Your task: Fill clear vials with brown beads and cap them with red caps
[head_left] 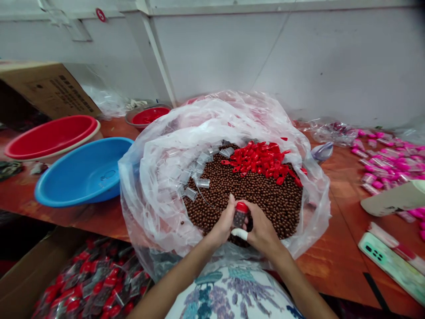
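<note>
Between my two hands is a small clear bottle (238,218) with a red cap, filled with brown beads. My left hand (226,220) closes on it from the left side. From the right, my right hand (260,226) wraps round it, with white tape on one finger. Just beyond lie many round brown beads (239,186) in a clear plastic bag (156,133) with its rim folded open. Red caps (262,159) are heaped on the beads at the back right. Empty clear bottles (191,175) lie at the bag's left.
Left of the bag stand a blue basin (79,173) and a red basin (53,138). A cardboard box (46,91) is behind them. Filled red-capped bottles (96,283) lie below the table edge. Pink-capped tubes (392,159) and a phone (392,261) are on the right.
</note>
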A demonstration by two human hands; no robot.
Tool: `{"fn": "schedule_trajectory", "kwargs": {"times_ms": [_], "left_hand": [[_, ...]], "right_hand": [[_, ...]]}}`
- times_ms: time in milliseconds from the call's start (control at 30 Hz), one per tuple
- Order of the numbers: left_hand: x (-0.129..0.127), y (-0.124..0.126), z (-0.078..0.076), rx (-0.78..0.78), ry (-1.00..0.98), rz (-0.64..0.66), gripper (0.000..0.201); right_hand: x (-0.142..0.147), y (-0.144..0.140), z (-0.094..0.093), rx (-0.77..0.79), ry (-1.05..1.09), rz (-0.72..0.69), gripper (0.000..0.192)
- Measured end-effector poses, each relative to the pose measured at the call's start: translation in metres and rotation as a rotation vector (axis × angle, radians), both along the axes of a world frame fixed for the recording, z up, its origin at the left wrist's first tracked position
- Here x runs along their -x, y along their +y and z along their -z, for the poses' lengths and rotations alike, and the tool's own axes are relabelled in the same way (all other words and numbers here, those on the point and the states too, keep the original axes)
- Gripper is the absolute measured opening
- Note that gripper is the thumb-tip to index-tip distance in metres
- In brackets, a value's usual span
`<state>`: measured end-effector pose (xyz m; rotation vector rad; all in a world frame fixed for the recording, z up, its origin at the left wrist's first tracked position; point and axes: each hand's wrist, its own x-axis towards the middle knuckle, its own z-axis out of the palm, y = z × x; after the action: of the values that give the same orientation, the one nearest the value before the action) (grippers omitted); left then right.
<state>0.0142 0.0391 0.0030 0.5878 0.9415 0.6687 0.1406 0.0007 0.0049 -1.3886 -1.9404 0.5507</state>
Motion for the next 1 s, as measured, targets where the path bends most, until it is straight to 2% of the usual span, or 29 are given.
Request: {"fn": "schedule_trajectory", "kwargs": {"times_ms": [200,367,433,500,600,667,733,800,833,900,1000], "left_hand": [[-0.001,-0.001,0.0,-0.014,-0.017,-0.036,0.042],[-0.002,-0.005,0.0,-0.069,-0.006,-0.057,0.038],[-0.001,-0.007,0.0,-0.083,0.021,-0.019,0.042],[0.002,-0.004,-0.001,-0.176,0.086,0.07,0.046],[0.018,0.012,-0.008,-0.535,0.322,0.194,0.049],[0.038,0.031,-0.014,-0.811,0.617,0.176,0.041],[0.063,0.052,-0.018,-1.012,1.002,0.1,0.033],[0.087,0.071,-0.017,-1.082,1.344,0.093,0.032],[0.096,0.079,-0.014,-1.09,1.452,0.14,0.032],[0.109,0.09,-0.008,-1.088,1.557,0.263,0.031],[0.108,0.097,0.001,-1.14,1.567,0.386,0.029]], "right_hand": [[-0.004,0.004,0.012,-0.147,-0.117,-0.007,0.065],[-0.005,0.004,0.02,-0.237,-0.193,-0.016,0.059],[-0.005,0.004,0.019,-0.245,-0.205,-0.018,0.058],[-0.008,0.004,0.016,-0.22,-0.224,-0.022,0.058],[-0.026,0.005,0.011,-0.159,-0.311,-0.004,0.056],[-0.046,0.005,0.011,-0.163,-0.403,0.066,0.059],[-0.067,0.002,0.014,-0.16,-0.504,0.13,0.063],[-0.082,0.0,0.018,-0.138,-0.584,0.141,0.071],[-0.086,0.0,0.019,-0.123,-0.607,0.134,0.074],[-0.088,0.004,0.021,-0.097,-0.606,0.11,0.076],[-0.08,0.025,0.021,-0.074,-0.537,0.069,0.054]]}}
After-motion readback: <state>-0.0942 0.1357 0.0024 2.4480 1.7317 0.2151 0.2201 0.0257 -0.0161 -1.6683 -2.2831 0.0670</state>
